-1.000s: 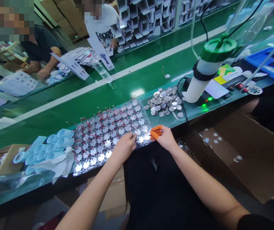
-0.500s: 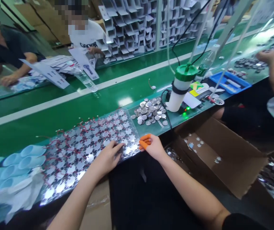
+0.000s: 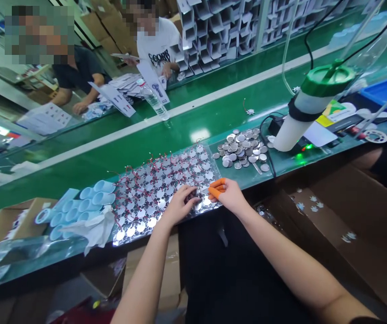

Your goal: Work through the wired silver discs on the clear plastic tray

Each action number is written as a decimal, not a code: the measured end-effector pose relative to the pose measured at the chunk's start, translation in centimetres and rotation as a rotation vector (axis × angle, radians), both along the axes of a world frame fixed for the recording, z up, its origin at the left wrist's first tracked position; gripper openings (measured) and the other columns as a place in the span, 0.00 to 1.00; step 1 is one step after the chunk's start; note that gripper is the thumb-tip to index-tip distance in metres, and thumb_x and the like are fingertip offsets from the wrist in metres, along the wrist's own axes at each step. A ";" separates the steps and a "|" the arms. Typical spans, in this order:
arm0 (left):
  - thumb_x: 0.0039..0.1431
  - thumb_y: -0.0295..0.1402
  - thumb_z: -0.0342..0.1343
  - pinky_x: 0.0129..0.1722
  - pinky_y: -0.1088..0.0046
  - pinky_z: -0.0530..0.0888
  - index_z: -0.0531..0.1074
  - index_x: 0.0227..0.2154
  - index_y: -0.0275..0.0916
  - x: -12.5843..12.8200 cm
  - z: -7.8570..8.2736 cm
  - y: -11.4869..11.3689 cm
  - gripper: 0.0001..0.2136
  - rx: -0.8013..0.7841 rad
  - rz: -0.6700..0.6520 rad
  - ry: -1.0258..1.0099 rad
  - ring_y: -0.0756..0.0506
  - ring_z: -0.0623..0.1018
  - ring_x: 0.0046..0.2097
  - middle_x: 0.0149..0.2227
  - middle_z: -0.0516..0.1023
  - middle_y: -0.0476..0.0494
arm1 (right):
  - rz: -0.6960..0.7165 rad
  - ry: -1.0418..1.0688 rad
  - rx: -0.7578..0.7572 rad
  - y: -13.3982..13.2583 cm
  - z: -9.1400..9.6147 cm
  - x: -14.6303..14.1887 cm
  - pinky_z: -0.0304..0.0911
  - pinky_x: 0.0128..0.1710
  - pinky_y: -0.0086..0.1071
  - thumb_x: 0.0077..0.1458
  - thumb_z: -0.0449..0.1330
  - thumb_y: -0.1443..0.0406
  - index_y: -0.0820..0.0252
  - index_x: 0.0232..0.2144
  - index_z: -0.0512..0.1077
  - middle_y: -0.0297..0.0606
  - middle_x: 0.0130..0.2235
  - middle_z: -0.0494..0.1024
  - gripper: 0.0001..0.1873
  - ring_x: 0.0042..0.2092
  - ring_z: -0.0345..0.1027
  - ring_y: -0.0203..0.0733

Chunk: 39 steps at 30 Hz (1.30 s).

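My left hand (image 3: pixel 181 206) rests at the front right of a sheet of round silver discs (image 3: pixel 151 210) with red wires, its fingers curled and its thumb drawn in over the discs. Just to its right, my right hand (image 3: pixel 229 194) has orange finger covers (image 3: pixel 217 188) on its fingers, which are pressed together at the sheet's right edge. What either hand pinches, if anything, is hidden or too small to name. A loose pile of silver discs (image 3: pixel 243 148) lies beyond my right hand.
A white bottle with a green lid (image 3: pixel 328 81) stands tilted at the right. Light-blue cups (image 3: pixel 75 211) and a white cloth (image 3: pixel 97 227) lie left. An open cardboard box (image 3: pixel 352 211) sits below the bench at right. Two people (image 3: pixel 159 45) work across the green belt.
The view has swung left, so the bench appears shifted right. My left hand has moved closer to my right hand over the discs; the right hand stays at the sheet's edge.
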<state>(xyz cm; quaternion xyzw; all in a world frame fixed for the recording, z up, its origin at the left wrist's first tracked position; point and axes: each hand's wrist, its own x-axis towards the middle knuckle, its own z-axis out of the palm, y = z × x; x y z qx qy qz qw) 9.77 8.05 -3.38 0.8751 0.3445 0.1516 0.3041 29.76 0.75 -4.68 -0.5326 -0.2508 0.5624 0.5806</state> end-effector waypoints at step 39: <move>0.63 0.34 0.57 0.41 0.68 0.73 0.73 0.47 0.38 1.7 -0.1 -1.1 0.11 0.112 0.112 -0.020 0.46 0.73 0.38 0.37 0.72 0.44 | -0.085 -0.229 0.103 -1.5 -1.6 -2.1 0.76 0.32 0.35 0.51 0.65 0.60 0.59 0.35 0.74 0.38 0.28 0.80 0.10 0.30 0.79 0.45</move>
